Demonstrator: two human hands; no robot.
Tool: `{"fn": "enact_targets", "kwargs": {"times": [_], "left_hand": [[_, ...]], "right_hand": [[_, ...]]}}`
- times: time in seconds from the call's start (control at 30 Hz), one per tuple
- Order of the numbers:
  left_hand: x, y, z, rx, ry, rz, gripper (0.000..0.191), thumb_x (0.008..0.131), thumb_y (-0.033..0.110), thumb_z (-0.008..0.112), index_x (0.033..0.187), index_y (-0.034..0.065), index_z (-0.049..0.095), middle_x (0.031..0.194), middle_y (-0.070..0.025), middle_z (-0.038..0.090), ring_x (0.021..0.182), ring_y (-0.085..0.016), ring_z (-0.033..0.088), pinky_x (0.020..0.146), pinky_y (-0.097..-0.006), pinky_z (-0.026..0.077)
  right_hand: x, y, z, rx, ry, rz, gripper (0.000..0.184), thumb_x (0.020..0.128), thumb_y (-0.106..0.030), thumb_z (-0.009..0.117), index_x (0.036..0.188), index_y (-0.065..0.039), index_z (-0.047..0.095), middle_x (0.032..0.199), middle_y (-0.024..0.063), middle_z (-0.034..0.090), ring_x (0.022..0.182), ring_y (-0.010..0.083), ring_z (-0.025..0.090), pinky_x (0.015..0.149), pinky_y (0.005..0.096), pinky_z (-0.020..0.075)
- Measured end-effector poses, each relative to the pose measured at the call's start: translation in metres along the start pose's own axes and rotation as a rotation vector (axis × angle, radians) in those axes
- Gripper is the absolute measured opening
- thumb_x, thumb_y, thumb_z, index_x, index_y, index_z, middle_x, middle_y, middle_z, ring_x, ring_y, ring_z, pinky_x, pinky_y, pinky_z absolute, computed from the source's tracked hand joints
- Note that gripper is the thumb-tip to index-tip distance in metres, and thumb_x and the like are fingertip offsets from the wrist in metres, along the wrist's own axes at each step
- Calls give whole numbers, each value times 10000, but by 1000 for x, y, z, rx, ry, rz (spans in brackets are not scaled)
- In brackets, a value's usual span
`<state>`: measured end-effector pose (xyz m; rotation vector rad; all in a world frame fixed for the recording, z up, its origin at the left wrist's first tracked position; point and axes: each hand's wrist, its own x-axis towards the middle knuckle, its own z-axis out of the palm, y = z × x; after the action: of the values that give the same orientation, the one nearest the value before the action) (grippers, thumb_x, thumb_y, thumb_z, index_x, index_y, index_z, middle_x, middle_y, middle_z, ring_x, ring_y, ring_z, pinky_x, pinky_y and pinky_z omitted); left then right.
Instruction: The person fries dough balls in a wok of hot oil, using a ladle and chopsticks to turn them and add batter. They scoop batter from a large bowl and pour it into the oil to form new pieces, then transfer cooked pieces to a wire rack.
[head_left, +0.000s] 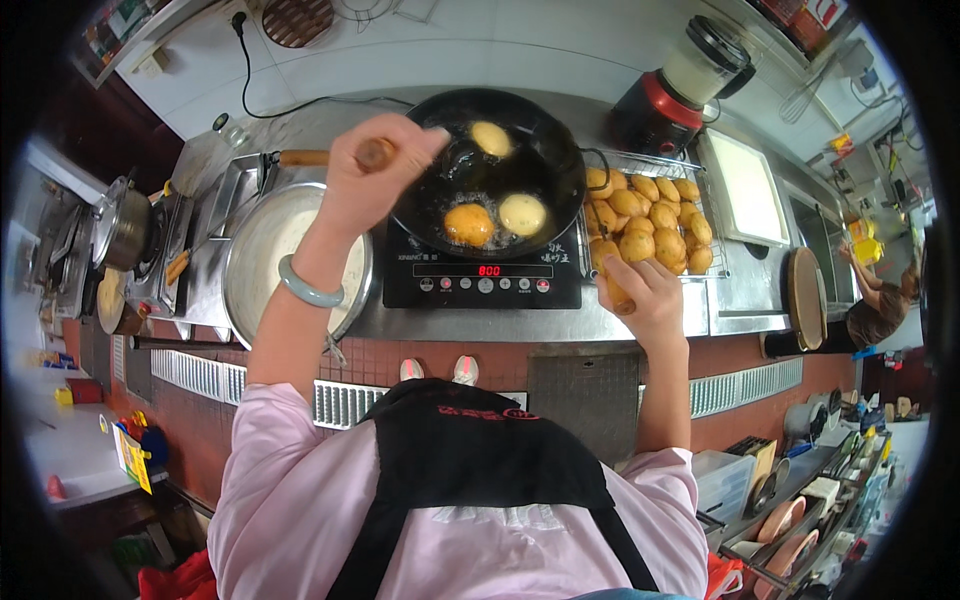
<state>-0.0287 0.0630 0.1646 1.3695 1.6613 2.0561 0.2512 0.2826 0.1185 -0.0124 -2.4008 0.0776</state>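
My left hand (386, 169) is closed around the round wooden handle (375, 154) of a tool over the left rim of a black wok (525, 120); the tool's far end is hidden. In the wok's oil float a browned round fritter (469, 224) and two paler ones (523, 214), (491, 139). My right hand (649, 296) grips another wooden handle (620, 294), whose dark metal part reaches up over the wire basket (718, 247) of golden fritters (664, 215). The wok stands on an induction cooker (482, 296) with a lit display.
A steel bowl of pale batter (262, 255) is at the left, beside a rectangular steel container (234, 199). A red and black blender (660, 112) and a white tray (744, 187) stand at the right. Farther right, another person (877, 307) is at work.
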Motion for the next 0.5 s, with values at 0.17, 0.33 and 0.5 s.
{"fn": "enact_targets", "kwargs": {"times": [0.17, 0.33, 0.5], "left_hand": [[-3, 23, 9, 239, -461, 264, 286, 795, -55, 725, 642, 75, 521, 655, -12, 550, 668, -190, 523, 762, -362, 410], [-34, 34, 16, 411, -668, 404, 323, 768, 29, 777, 655, 90, 481, 670, -16, 484, 714, -225, 530, 806, -388, 430], [-58, 29, 10, 462, -922, 453, 312, 812, 105, 748, 648, 102, 483, 668, -12, 498, 751, -229, 553, 855, -393, 438]], "right_hand": [[-8, 19, 18, 156, 58, 154, 297, 716, -67, 807, 981, -73, 670, 765, 76, 667, 619, 276, 628, 572, 362, 518], [-27, 26, 34, 465, 112, 669, 212, 849, -95, 769, 1027, 4, 712, 926, 103, 723, 858, 184, 688, 811, 294, 540], [-39, 26, 54, 784, 226, 988, 255, 910, -115, 717, 1126, -2, 642, 913, 100, 698, 827, 154, 663, 714, 264, 524]]}}
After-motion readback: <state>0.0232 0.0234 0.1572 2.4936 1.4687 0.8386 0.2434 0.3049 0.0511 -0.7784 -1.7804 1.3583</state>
